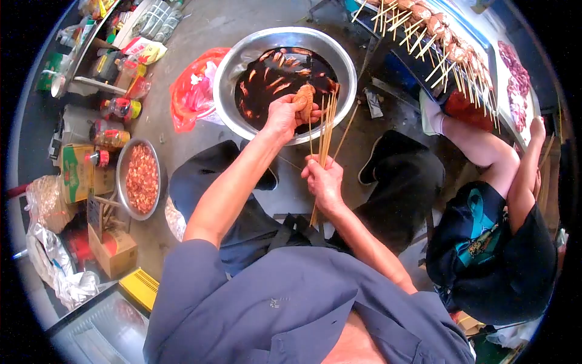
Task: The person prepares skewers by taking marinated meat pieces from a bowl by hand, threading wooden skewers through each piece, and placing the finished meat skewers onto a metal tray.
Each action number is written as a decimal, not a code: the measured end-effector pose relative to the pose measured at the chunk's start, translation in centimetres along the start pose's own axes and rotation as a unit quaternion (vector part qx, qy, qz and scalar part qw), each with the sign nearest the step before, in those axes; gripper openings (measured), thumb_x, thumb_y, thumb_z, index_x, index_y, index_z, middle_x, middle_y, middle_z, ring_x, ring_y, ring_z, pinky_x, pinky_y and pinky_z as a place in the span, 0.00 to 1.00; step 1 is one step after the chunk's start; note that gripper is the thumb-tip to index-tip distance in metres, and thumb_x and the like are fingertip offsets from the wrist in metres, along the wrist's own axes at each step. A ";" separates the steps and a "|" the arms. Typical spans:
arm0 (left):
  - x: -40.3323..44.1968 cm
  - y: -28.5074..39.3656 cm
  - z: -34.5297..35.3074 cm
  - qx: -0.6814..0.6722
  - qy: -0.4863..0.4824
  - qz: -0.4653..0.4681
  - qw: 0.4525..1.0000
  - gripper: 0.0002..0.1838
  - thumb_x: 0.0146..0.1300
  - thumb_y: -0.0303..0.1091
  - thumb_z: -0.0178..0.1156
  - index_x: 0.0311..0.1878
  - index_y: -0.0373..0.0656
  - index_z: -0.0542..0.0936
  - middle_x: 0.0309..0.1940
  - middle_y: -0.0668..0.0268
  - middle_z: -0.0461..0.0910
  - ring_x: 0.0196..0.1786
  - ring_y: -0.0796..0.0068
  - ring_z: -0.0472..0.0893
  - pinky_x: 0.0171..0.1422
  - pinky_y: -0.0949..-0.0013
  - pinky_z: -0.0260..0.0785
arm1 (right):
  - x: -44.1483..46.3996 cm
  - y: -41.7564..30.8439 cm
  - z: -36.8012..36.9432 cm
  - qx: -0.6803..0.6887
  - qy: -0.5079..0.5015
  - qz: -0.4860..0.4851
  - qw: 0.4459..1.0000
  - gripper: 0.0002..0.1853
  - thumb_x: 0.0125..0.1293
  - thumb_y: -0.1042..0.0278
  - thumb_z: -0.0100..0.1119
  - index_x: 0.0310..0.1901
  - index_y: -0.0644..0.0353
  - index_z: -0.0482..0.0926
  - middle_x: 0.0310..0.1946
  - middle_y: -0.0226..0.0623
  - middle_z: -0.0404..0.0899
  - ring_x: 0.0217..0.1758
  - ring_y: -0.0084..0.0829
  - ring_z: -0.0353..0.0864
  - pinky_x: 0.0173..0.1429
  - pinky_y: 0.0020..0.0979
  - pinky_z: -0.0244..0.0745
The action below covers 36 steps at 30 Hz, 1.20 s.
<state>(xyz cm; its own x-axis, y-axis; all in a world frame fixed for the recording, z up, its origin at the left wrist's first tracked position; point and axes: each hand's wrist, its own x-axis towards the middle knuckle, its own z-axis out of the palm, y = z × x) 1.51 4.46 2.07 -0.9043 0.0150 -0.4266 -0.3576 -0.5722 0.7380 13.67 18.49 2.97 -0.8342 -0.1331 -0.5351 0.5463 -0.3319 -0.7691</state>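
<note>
A tan piece of meat (306, 102) is pinched between the thumb and fingers of the left hand (284, 120), over the near side of a big metal basin (229, 85) at upper centre of the frame. One skewer runs up to it; whether the tip is inside cannot be told. Below, at centre, the right hand (324, 182) is closed round a bundle of thin skewers (330, 124), one splayed out to the right. The basin holds dark liquid (267, 77) with pale pieces showing at its surface. Just left of it sits a red plastic bag (195, 91) with pinkish-white contents. Farther left, a smaller metal bowl (138, 215) is filled with reddish chopped pieces (140, 179); bottles (121, 109) stand near it, and a cardboard box (114, 249) is below. At upper right, skewered meat (436, 24) lies in rows, and beside a co-worker's arm (526, 176) are dark red meat strips (515, 85)
</note>
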 end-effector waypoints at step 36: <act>6.1 2.6 -5.1 0.644 0.136 0.232 0.716 0.14 0.55 0.39 0.61 0.42 0.41 0.79 0.39 0.54 0.80 0.42 0.56 0.81 0.46 0.57 0.72 | 2.5 -1.9 0.0 -0.010 0.001 -0.051 0.999 0.06 0.66 0.69 0.53 0.40 0.60 0.75 0.20 0.29 0.76 0.15 0.14 0.64 0.18 0.18 0.57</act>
<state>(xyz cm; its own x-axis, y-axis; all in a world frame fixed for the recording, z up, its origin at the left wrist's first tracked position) -3.76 -1.14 -1.29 -0.9794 -0.1915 0.0644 -0.1093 0.7701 0.6285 10.55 18.82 3.14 -0.8853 -0.0971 -0.4548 0.4601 -0.3244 -0.8265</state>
